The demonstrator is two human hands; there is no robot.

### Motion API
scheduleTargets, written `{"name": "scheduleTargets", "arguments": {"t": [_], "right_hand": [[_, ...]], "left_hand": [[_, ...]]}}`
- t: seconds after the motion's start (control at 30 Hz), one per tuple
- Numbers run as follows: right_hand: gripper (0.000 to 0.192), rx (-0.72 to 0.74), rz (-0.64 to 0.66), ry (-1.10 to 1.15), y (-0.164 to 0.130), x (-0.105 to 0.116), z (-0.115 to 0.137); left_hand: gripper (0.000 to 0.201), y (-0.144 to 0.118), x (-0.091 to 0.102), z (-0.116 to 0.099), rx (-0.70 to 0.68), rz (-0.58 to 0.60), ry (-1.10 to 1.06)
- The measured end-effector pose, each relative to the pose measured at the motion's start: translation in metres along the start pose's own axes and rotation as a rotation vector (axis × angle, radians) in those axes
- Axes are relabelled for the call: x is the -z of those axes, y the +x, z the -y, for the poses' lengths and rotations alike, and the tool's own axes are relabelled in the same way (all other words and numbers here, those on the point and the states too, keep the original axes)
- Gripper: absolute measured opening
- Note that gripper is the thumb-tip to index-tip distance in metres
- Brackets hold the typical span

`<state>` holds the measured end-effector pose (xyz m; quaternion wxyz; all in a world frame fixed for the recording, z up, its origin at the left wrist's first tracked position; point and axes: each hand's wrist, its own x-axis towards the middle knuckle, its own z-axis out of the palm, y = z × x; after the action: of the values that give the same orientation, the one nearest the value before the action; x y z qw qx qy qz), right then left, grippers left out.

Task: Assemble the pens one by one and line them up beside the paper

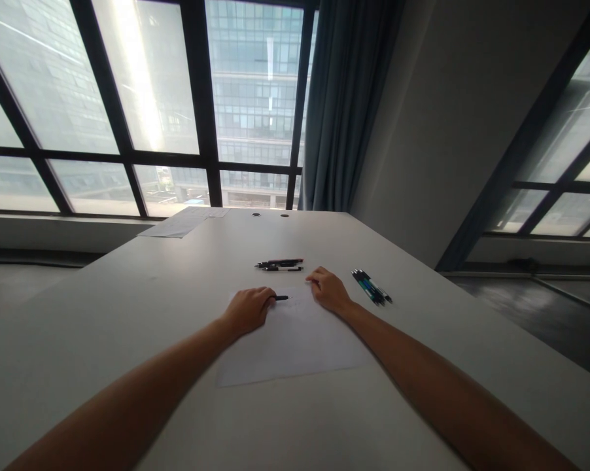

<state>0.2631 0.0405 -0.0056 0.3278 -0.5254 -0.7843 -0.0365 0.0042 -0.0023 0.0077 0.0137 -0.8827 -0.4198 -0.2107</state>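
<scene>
A sheet of white paper (295, 347) lies flat in front of me. My left hand (250, 309) rests over its upper left part, fingers closed around a dark pen (282, 298) whose tip points right. Over the upper right part of the sheet is my right hand (328, 289), its fingers curled and pressed together. A small dark bit shows at those fingertips, too small to name. Beyond both hands lies a group of black pens (280, 264), placed sideways. To the right of my right hand, several more pens (371, 286), some blue-green, lie slanted side by side.
The long white table (187, 275) runs away from me toward large windows. Other papers (177, 224) lie at its far left edge. Two dark round fittings (284, 215) sit near the far end. A blue-grey curtain (347, 111) hangs behind the table.
</scene>
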Motion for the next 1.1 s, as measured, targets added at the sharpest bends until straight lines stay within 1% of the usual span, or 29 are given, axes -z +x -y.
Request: {"name": "scheduleTargets", "arguments": {"t": [0.2, 0.3, 0.4, 0.47, 0.53, 0.63, 0.73, 0.83, 0.93, 1.0, 1.03, 1.1], "right_hand": [[0.022, -0.089, -0.003, -0.024, 0.002, 0.001, -0.005], [0.022, -0.105, 0.001, -0.027, 0.003, 0.001, -0.006], [0.028, -0.103, -0.011, -0.043, 0.003, 0.001, -0.006], [0.036, -0.088, -0.071, -0.049, 0.003, 0.002, -0.004], [0.04, -0.035, -0.159, -0.027, 0.002, 0.004, 0.002], [0.032, 0.123, -0.241, 0.054, -0.001, 0.007, 0.02], [0.016, 0.268, -0.209, 0.154, -0.007, 0.008, 0.044], [0.012, 0.355, -0.137, 0.232, -0.012, 0.007, 0.062], [0.013, 0.387, -0.102, 0.26, -0.014, 0.006, 0.068], [0.014, 0.385, -0.1, 0.269, -0.013, 0.005, 0.066], [0.014, 0.381, -0.101, 0.272, -0.013, 0.004, 0.065], [0.015, 0.373, -0.115, 0.279, -0.012, 0.003, 0.062]], "left_hand": [[0.026, 0.001, 0.0, 0.001, 0.029, 0.01, -0.012], [0.026, 0.001, 0.001, 0.001, 0.038, 0.018, -0.005], [0.025, 0.0, 0.002, 0.0, 0.039, 0.022, 0.0], [0.024, 0.0, 0.002, 0.0, 0.026, 0.009, 0.011], [0.022, 0.0, 0.0, 0.0, 0.006, -0.027, 0.029], [0.019, -0.001, -0.003, 0.001, -0.03, -0.123, 0.033], [0.015, -0.001, -0.004, 0.003, -0.066, -0.219, 0.001], [0.011, -0.002, -0.004, 0.002, -0.106, -0.279, -0.032], [0.011, -0.002, -0.003, 0.001, -0.133, -0.3, -0.053], [0.014, -0.002, -0.003, 0.0, -0.15, -0.287, -0.058], [0.019, -0.002, -0.002, -0.001, -0.166, -0.27, -0.054], [0.035, -0.002, -0.001, -0.002, -0.201, -0.227, -0.031]]}}
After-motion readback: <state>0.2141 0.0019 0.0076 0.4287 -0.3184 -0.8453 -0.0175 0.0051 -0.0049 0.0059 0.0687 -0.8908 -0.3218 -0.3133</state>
